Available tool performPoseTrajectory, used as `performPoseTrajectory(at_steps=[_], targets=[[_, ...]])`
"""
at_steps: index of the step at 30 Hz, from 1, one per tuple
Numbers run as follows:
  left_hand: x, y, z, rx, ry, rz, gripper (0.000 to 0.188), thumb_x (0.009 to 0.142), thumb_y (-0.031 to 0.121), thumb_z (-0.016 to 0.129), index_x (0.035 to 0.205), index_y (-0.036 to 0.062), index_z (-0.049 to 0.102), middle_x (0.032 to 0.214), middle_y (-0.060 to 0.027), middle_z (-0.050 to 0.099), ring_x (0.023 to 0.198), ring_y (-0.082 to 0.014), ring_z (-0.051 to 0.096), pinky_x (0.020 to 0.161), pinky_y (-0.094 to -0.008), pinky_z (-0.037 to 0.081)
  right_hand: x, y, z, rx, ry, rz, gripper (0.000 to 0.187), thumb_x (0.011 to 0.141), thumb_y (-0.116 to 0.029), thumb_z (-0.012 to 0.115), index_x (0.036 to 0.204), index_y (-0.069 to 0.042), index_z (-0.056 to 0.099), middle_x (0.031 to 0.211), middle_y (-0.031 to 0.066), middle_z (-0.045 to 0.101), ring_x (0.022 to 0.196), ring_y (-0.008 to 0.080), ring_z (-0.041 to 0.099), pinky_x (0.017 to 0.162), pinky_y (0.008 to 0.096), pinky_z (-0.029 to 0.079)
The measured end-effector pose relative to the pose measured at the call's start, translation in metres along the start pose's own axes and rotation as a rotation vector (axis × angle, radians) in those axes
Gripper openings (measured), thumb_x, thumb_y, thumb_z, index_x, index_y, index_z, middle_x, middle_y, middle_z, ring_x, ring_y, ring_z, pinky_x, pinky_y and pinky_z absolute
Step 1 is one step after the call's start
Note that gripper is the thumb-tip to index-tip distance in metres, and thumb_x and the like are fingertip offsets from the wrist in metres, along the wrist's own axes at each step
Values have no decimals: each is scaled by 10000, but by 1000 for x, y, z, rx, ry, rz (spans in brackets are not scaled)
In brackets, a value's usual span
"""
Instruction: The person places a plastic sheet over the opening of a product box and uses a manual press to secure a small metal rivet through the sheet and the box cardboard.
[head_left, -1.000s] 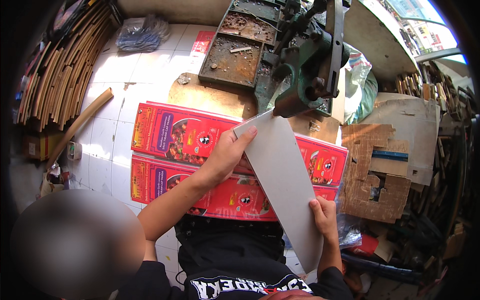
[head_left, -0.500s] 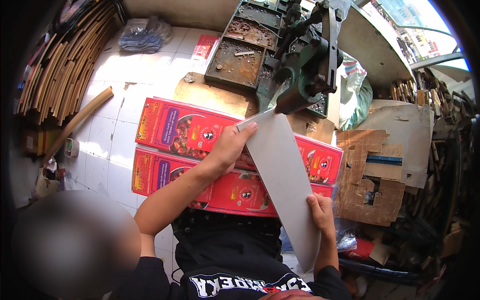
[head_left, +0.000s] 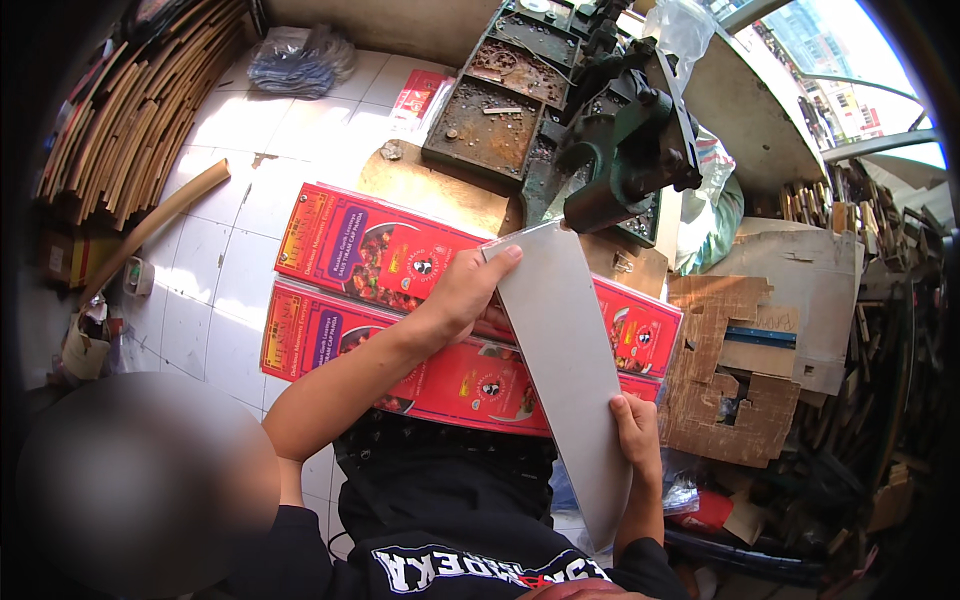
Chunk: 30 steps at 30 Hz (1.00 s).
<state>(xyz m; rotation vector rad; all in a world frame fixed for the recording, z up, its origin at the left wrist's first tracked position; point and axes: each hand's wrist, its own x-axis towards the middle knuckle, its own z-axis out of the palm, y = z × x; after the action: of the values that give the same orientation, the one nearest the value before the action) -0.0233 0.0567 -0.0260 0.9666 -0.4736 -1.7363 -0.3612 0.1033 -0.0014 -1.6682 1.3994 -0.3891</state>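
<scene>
A long grey-white flat board (head_left: 568, 350) slants across the middle, its far corner at the nose of a dark green hand press (head_left: 605, 205). My left hand (head_left: 472, 288) grips the board's left edge near that far end, thumb on top and fingers underneath. Farther down, my right hand (head_left: 637, 428) clasps the opposite edge, its thumb lying over the face. Beneath the board and my left forearm are red printed panels: one row (head_left: 350, 250) farther away, another (head_left: 325, 325) nearer to me. Whether the press tip touches the board cannot be made out.
A compartmented metal tray (head_left: 485, 135) with small bits stands beside the press. Cut brown cardboard (head_left: 700, 380) lies to the right. Stacked boards (head_left: 140, 120) fill the far left, near a curved strip (head_left: 165, 225) on the tiled floor. A plastic sack (head_left: 715, 210) sits behind the press.
The view has shifted and turned slightly. Both hands keep the same hold on the board, and its far corner stays at the press nose.
</scene>
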Motion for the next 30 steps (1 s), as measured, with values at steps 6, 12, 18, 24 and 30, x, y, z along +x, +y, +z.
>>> performPoseTrajectory(at_steps=[6,12,18,24,30], targets=[[2,-2,-2,3,-13,6,440,1024,336,523,1257,-37,543,1037,-149,691,861,-250,736,668,-416,657,0,-1,2,13,19,3,479,1038,-285,532,663,8,484,520,-9,359,520,51,340,451,318,261],[0,-1,-1,-4,-19,-4,441,1024,333,518,1254,-44,539,1036,-152,688,855,-255,736,665,-415,658,-1,-5,1,-4,11,14,469,1037,-279,533,674,14,493,528,-13,371,528,52,346,457,316,266],[0,-4,-4,12,2,-11,447,1021,335,522,1261,-42,536,1038,-149,690,849,-246,737,670,-413,658,-2,5,3,49,5,34,465,1038,-284,532,685,17,505,531,-16,394,536,50,370,463,309,282],[2,-2,-1,2,-1,11,441,1014,347,536,1249,-26,556,1045,-145,691,852,-237,736,655,-405,656,-1,3,-1,41,12,-18,460,1035,-286,540,695,23,514,531,-9,407,529,52,375,459,305,285],[-4,2,-7,-71,-83,-27,465,988,307,562,1259,-70,545,1054,-152,694,898,-256,732,742,-417,646,-18,10,2,63,-11,-20,425,1012,-290,584,724,22,553,525,27,431,518,65,409,465,300,328]])
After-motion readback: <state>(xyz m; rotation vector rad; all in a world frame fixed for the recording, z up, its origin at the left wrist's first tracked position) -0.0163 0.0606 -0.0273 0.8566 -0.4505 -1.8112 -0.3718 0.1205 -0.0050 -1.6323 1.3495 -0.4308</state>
